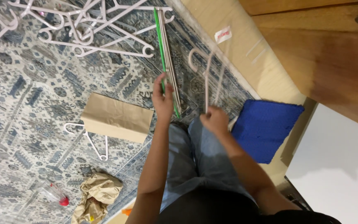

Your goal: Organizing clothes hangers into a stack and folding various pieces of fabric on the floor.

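the left hand (163, 99) is closed around a tight bundle of thin plastic hangers, green and pale (168, 62), gripping it near its lower end so that the bundle runs up and away over the blue and cream patterned rug (25, 95). the right hand (214, 120) is pinched shut on the bottom of a single pale pink plastic hanger (207, 70), which stands nearly upright with its hook at the top; the hanger is blurred, so its exact outline is hard to make out. the two hands are near each other but apart, both above the person's knees in blue jeans (195, 153).

further up the rug lies a loose heap of white plastic hangers (83, 25), tangled over one another. to the left of the left hand a flat brown paper bag (117, 118) lies on top of another white hanger (92, 143), covering part of it. a crumpled brown paper wad (98, 195) sits near the bottom edge, with a small clear tube with a red end (56, 193) just beside it. a blue textured mat (266, 128) lies to the right of the right hand, on the pale wooden floor (228, 20) beside the rug.
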